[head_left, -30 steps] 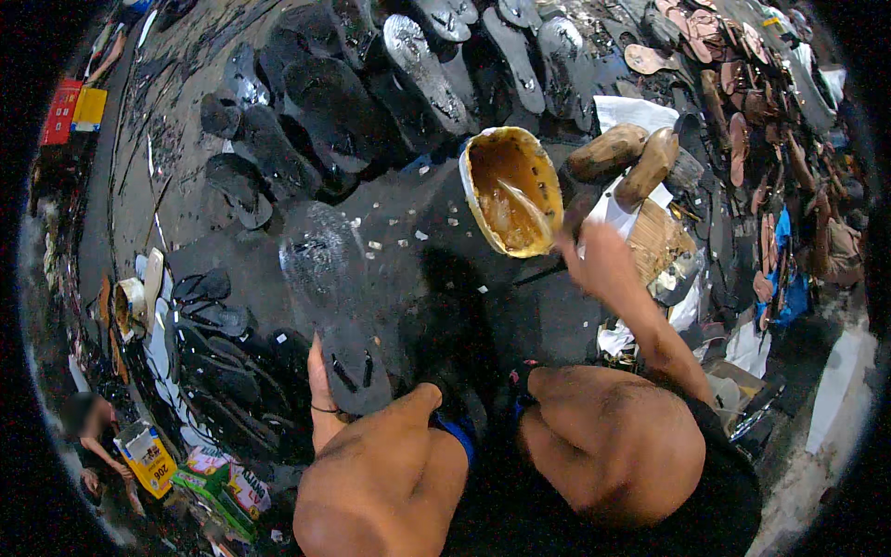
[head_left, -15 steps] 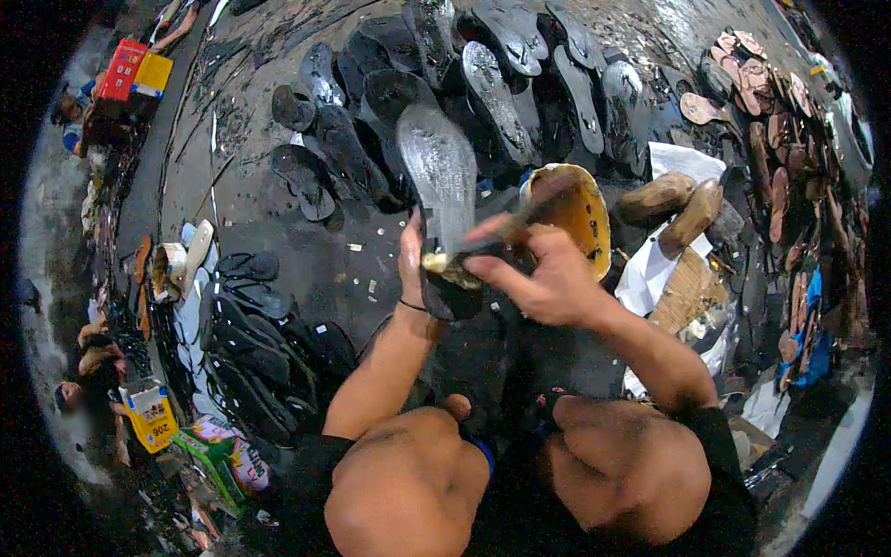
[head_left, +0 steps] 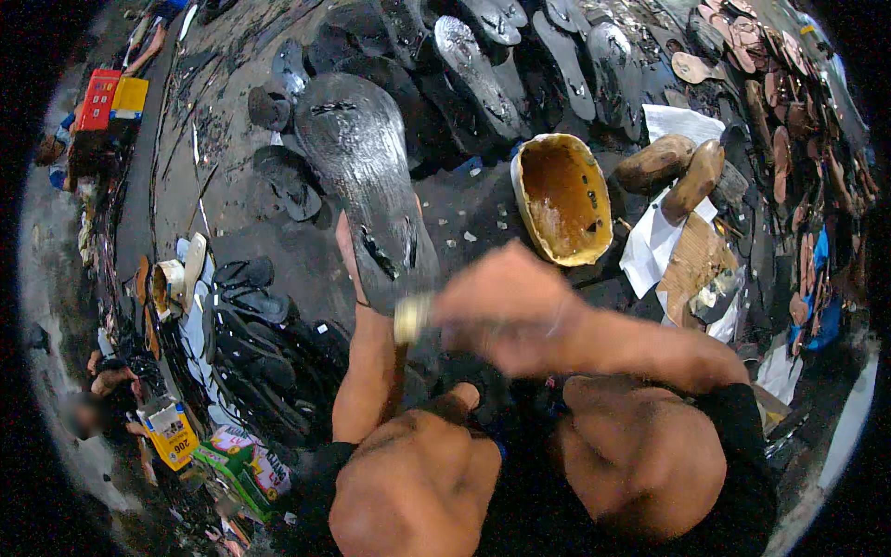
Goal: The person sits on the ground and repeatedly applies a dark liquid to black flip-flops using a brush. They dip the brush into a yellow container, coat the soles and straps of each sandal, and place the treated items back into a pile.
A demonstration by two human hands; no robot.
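1. Fingers of the left hand [head_left: 357, 265] wrapped round the near end of a black sandal sole [head_left: 364, 176]; thumb shows along the sole's left edge, the other fingers are hidden behind it.
2. Sole held up in the air, tilted away from the person, its broad shiny face toward the camera, above the dark ground.
3. Right hand [head_left: 501, 306] blurred; fingers curled closed on a small brush [head_left: 409, 318] whose pale end sits just at the near end of the sole. Whether brush and sole touch cannot be told.
4. Both forearms come up from the lower edge; bare knees below them.
5. Yellow bowl [head_left: 561, 200] with brown glue inside lies on the ground to the right of the sole, well apart from both hands.
6. Two wooden shoe lasts [head_left: 673, 167] rest beside the bowl on white paper [head_left: 654, 246].
7. Rows of dark soles [head_left: 483, 65] laid out across the top, brown ones toward the right rim.
8. Stack of black sandals [head_left: 255, 316] on the ground left of the left forearm.
9. Coloured boxes [head_left: 200, 446] at lower left.
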